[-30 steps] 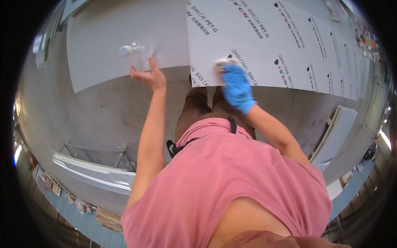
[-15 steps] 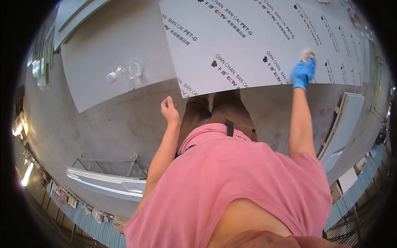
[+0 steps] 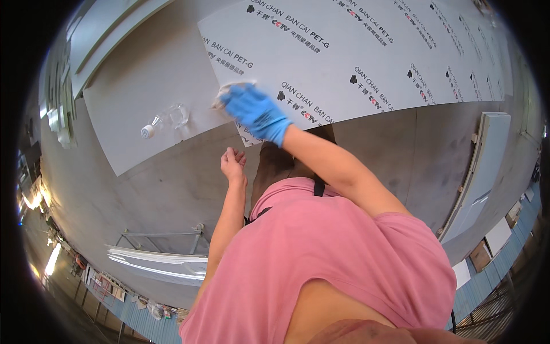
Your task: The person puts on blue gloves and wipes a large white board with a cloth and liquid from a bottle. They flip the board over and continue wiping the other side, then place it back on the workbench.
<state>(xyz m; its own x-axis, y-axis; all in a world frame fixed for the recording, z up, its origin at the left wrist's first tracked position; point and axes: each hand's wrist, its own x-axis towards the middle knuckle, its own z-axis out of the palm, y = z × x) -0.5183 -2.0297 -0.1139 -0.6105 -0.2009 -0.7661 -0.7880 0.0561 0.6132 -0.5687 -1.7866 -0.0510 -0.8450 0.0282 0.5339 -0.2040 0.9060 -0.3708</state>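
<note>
My right hand (image 3: 255,112), in a blue glove, presses a whitish cloth (image 3: 217,104) onto a large white panel (image 3: 321,69) with printed film, at the panel's left end. Most of the cloth is hidden under the fingers. My bare left hand (image 3: 233,165) hangs in front of the panel's near edge, touching nothing. Its fingers are loosely curled and slightly apart, with nothing seen in them. A clear plastic bottle (image 3: 179,116) with a white cap lies on its side on a plain grey sheet (image 3: 123,109) to the left.
White boards (image 3: 97,49) are stacked at the far left. A rack with white panels (image 3: 154,261) stands at the lower left. Another stack of panels (image 3: 478,172) leans at the right. Grey concrete floor (image 3: 389,155) lies under the panel's near edge.
My right hand has swept the cloth from the panel's right part across to its left end, my forearm now crossing in front of me. My left hand has barely moved.
</note>
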